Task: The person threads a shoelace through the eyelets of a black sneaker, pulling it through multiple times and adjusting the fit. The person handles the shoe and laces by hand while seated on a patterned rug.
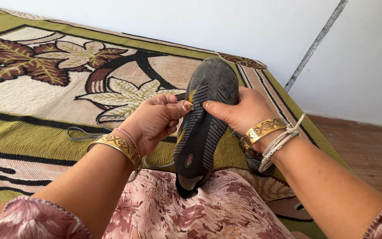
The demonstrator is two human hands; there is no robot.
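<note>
A dark shoe [204, 128] stands sole-up (heel on the person's lap), left hand [153, 121] and right hand [237, 110] gripping its sides; a grey lace [89, 132] trails left of the shoe over the patterned rug [45, 88].

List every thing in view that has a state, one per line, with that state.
shoe: sole up, propped on the lap, held from both sides
left hand: gripping the shoe's left edge
right hand: gripping the shoe's right edge
grey lace: loose, lying on the rug
rug: spread flat
second shoe: mostly hidden behind the right wrist
</note>
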